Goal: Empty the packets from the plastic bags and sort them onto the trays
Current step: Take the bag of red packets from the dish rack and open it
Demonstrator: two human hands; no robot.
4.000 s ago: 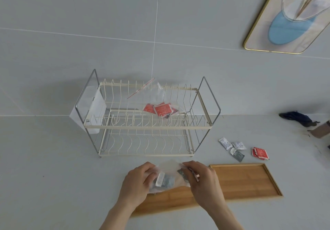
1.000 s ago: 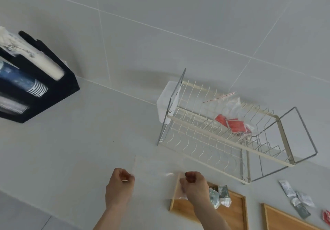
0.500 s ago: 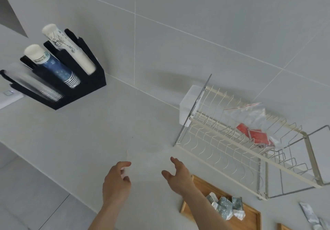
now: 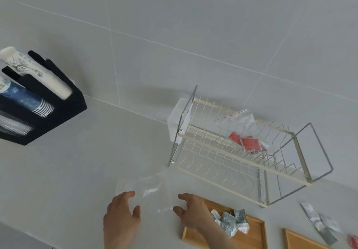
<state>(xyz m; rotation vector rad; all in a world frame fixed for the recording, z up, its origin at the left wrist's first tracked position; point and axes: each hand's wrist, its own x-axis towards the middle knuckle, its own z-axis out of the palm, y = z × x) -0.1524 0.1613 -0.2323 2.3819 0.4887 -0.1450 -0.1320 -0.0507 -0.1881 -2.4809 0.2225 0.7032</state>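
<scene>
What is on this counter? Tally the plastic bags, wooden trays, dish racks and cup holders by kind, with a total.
plastic bags: 2
wooden trays: 2
dish rack: 1
cup holder: 1
Total: 6

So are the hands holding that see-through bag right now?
No. Both the left hand and right hand are open, fingers spread; the empty clear plastic bag lies flat on the counter between them.
</scene>
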